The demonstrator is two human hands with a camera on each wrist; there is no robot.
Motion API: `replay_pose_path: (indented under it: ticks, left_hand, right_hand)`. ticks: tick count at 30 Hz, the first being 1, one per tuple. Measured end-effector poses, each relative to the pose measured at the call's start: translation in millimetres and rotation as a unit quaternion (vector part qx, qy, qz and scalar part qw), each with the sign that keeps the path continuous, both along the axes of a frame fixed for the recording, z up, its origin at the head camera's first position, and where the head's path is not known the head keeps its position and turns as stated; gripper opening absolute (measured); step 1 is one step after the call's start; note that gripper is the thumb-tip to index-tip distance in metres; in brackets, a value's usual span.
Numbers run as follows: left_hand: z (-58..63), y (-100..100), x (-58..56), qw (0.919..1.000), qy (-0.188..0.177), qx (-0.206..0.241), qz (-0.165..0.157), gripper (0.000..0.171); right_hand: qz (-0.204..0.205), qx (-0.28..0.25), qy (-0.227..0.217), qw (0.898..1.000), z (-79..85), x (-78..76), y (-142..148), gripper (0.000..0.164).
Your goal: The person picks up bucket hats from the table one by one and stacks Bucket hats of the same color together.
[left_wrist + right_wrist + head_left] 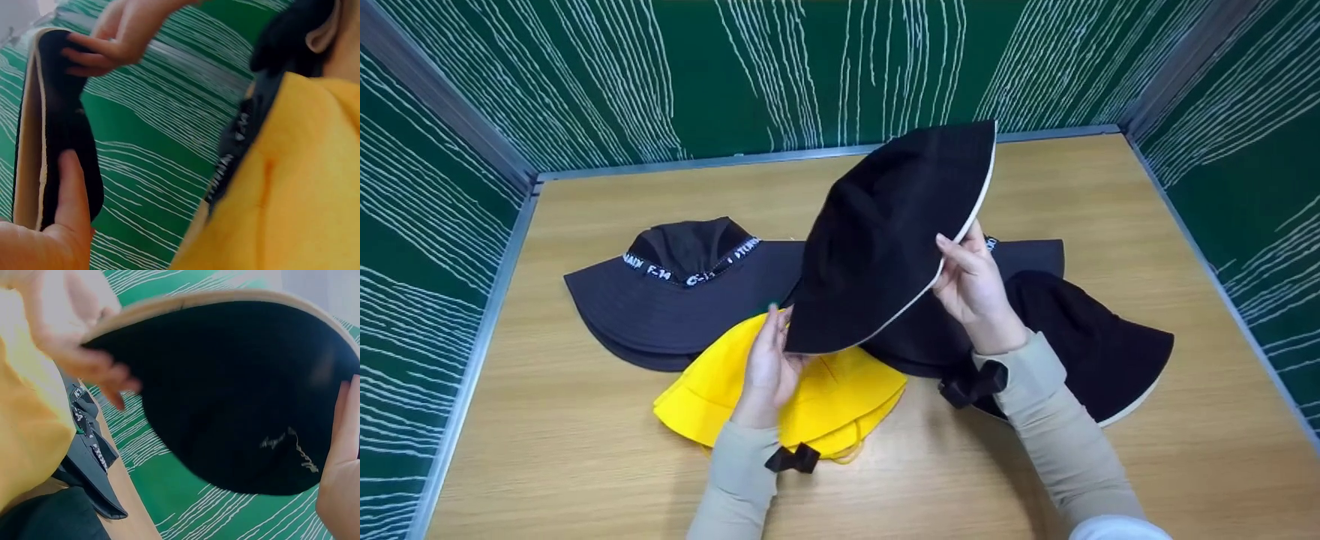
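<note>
A black bucket hat (892, 232) with a white-edged brim is held up over the table, tilted on its side. My right hand (973, 289) pinches the brim's right part, thumb on the outer face. My left hand (771, 364) holds the brim's lower left corner; the left wrist view shows that thumb (71, 185) along the black cloth. Pale script marks the hat's dark side (236, 394) in the right wrist view. Below the left hand lies a yellow bucket hat (832, 405), partly covered by that hand.
A dark grey hat (682, 322) with a lettered band lies at left. Another dark grey hat (1035, 255), mostly hidden, is behind the right hand. A second black white-edged hat (1095, 352) lies at right, partly under the right forearm. Green white-streaked panels (825, 75) enclose the wooden table (547, 450).
</note>
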State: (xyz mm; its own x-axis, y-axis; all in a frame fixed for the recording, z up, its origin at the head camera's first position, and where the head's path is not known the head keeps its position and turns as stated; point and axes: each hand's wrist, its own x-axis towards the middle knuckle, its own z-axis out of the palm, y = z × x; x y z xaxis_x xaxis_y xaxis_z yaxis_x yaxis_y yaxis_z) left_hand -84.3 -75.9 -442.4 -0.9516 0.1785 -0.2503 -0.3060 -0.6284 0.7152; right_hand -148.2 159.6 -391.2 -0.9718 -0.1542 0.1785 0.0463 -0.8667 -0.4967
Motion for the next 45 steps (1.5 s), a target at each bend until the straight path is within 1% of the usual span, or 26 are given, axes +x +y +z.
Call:
replay_pose_path:
  ticks: [2,4,5,7,9,10,13,15,17,19,21,23,25,27,28,30,31,33,34,35,37,39,41,43,45]
  left_hand:
    - [7.8,-4,2.0,0.9989,0.011,-0.034,-0.029,0.039]
    - [13.7,-7,4.0,0.9933,0.036,-0.095,-0.055,0.039]
    - [16.4,-9,5.1,0.9881,0.051,-0.130,-0.065,0.043]
    - [21.5,-11,6.5,0.9750,0.077,-0.195,-0.073,0.053]
    - [27.6,-13,6.7,0.9603,0.096,-0.254,-0.063,0.059]
    - [31.0,-14,6.3,0.9544,0.105,-0.274,-0.055,0.059]
    - [43.6,-18,3.8,0.9362,0.133,-0.324,-0.031,0.056]
    - [53.8,-20,1.8,0.9250,0.159,-0.344,-0.024,0.053]
    - [63.4,-23,-0.6,0.9157,0.181,-0.358,-0.023,0.051]
    - [73.0,-24,-1.7,0.9067,0.185,-0.378,-0.024,0.054]
    - [80.9,-24,-1.8,0.8980,0.190,-0.396,-0.026,0.058]
    - [87.3,-24,-0.3,0.8895,0.192,-0.414,-0.027,0.059]
    - [91.4,-25,1.9,0.8842,0.200,-0.421,-0.031,0.058]
    - [94.6,-25,4.5,0.8807,0.218,-0.419,-0.037,0.055]
    - [96.4,-25,6.4,0.8797,0.220,-0.420,-0.042,0.054]
    - [100.3,-25,9.8,0.8809,0.230,-0.411,-0.053,0.053]
    - [103.0,-25,12.3,0.8801,0.234,-0.409,-0.059,0.053]
    - [108.9,-25,17.2,0.8796,0.249,-0.398,-0.076,0.051]
    - [112.0,-25,19.4,0.8778,0.256,-0.395,-0.086,0.050]
    - [115.2,-25,21.4,0.8743,0.266,-0.394,-0.096,0.049]
    - [121.3,-24,25.1,0.8665,0.281,-0.396,-0.117,0.048]
    - [126.8,-23,27.9,0.8610,0.291,-0.393,-0.138,0.046]
    - [131.0,-24,30.8,0.8538,0.297,-0.400,-0.151,0.047]
    - [134.0,-25,33.4,0.8530,0.295,-0.398,-0.165,0.049]
    - [135.1,-26,35.3,0.8537,0.298,-0.388,-0.179,0.048]
  right_hand:
    - [0.011,-0.004,0.010,1.000,-1.0,1.4,2,0.033]
    - [0.021,0.000,0.022,1.000,-2.9,2.6,5,0.034]
    - [0.022,0.006,0.026,0.999,-4.2,3.1,6,0.034]
    - [0.027,0.010,0.033,0.999,-7.3,3.6,9,0.035]
    - [0.032,0.018,0.034,0.999,-11.5,2.9,13,0.033]
    - [0.035,0.024,0.030,0.999,-14.0,2.2,15,0.032]
    - [0.054,0.050,0.006,0.997,-22.9,0.2,21,0.030]
    - [0.071,0.077,-0.017,0.994,-30.1,-0.6,26,0.029]
    - [0.093,0.112,-0.035,0.989,-37.6,-1.8,29,0.025]
    - [0.122,0.148,-0.048,0.980,-44.7,-3.1,31,0.023]
    - [0.154,0.183,-0.063,0.969,-51.0,-5.9,33,0.020]
    - [0.177,0.222,-0.075,0.956,-56.0,-9.1,35,0.015]
    - [0.186,0.255,-0.086,0.945,-58.7,-12.7,37,0.016]
    - [0.176,0.285,-0.091,0.938,-59.3,-16.5,39,0.018]
    - [0.167,0.299,-0.089,0.935,-59.1,-18.5,39,0.018]
    - [0.153,0.324,-0.087,0.930,-57.5,-23.1,39,0.018]
    - [0.148,0.336,-0.086,0.926,-56.8,-25.2,39,0.017]
    - [0.154,0.358,-0.083,0.917,-55.2,-29.1,38,0.018]
    - [0.161,0.370,-0.080,0.912,-54.5,-30.8,38,0.020]
    - [0.170,0.381,-0.078,0.905,-54.0,-32.3,39,0.021]
    - [0.195,0.395,-0.070,0.895,-54.1,-35.0,41,0.026]
    - [0.232,0.387,-0.057,0.891,-56.0,-37.1,44,0.029]
    - [0.280,0.362,-0.039,0.888,-59.3,-38.7,47,0.032]
    - [0.333,0.328,-0.015,0.884,-63.3,-39.7,49,0.037]
    - [0.374,0.306,0.008,0.876,-66.9,-39.9,50,0.039]
